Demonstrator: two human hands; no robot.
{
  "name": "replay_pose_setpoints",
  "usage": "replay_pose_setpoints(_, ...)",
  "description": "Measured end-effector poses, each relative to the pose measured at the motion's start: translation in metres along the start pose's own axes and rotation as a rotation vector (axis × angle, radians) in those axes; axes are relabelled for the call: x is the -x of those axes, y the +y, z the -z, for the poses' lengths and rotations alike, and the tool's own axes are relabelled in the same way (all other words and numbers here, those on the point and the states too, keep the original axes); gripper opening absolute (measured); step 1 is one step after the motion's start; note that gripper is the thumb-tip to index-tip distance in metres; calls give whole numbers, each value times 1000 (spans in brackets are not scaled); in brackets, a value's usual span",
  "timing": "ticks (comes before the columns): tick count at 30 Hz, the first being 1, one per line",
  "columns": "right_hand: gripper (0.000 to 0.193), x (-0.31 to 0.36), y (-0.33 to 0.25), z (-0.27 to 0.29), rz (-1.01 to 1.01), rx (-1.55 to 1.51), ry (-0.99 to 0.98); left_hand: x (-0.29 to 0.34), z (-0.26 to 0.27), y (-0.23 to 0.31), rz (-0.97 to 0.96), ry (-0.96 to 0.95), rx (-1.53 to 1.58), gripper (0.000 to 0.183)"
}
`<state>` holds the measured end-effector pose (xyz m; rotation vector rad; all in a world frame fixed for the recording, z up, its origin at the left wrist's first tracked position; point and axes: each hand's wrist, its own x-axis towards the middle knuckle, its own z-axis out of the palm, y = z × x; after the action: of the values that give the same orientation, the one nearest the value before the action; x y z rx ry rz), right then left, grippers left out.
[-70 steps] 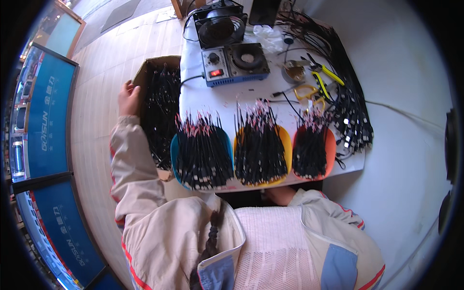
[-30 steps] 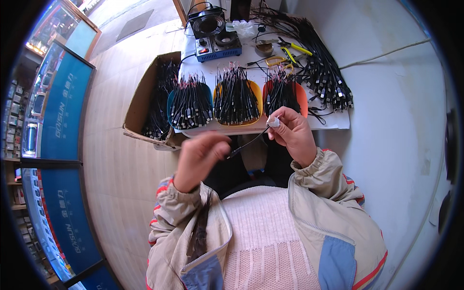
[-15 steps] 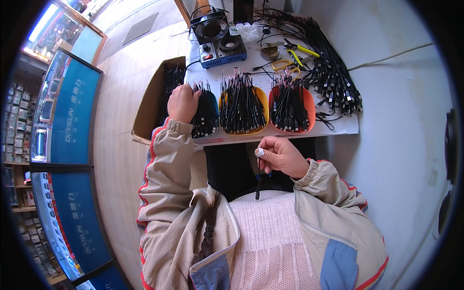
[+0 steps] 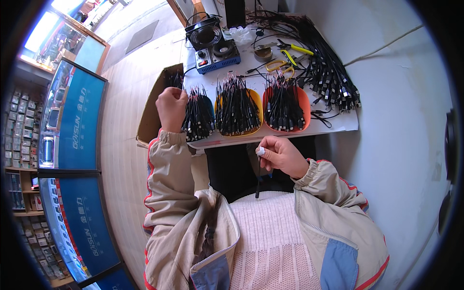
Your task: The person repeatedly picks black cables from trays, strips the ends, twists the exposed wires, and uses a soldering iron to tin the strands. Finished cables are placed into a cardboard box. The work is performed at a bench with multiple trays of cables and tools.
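My right hand pinches one end of a short black cable, which hangs down in front of my sweater. A small white wrapping covers a fingertip of that hand. Fingers curled together, my left hand is held between the cardboard box and the nearest bundle of short black cables. What it grips, if anything, is hidden. That bundle stands in a blue container, mostly covered. Two more bundles with bare wire ends upward fill a yellow container and an orange container.
At the table's back left stands a blue solder pot unit with a small black fan. Yellow-handled pliers, yellow scissors and a small round tin lie behind the containers. A heap of black USB cables covers the right side.
My left hand has moved left and slightly toward me, away from the nearest cable bundle. My right hand stays in place with the cable. The view has shifted a little.
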<state>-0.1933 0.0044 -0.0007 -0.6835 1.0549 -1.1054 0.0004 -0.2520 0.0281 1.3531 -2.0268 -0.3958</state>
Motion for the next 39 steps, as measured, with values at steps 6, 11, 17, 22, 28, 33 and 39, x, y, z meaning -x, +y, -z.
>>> replay_pose_setpoints(6, 15, 5, -21, -3, 130, -35, -12, 25, 39, 56, -179, 151, 500, 6)
replay_pose_setpoints(11, 13, 9, -36, -10, 378, -40, -17, 93, 41, 95, 56, -379, 1078, 8)
replay_pose_setpoints(17, 8, 20, -38, -15, 475, -45, 8, 147, 25, 112, 231, -654, 1243, 11)
replay_pose_setpoints(22, 9, 22, -31, -19, 528, -96, 77, 163, 15, 122, 230, -501, 1242, 14)
replay_pose_setpoints(28, 8, 24, -21, -19, 621, 56, 206, 166, 12, 122, 425, -663, 1425, 14)
replay_pose_setpoints(33, 7, 23, -18, -13, 709, 287, 277, 167, 13, 118, 492, -783, 1535, 14)
replay_pose_setpoints(39, 11, 28, -20, -9, 602, 24, 226, 169, 13, 116, 482, -775, 1488, 14)
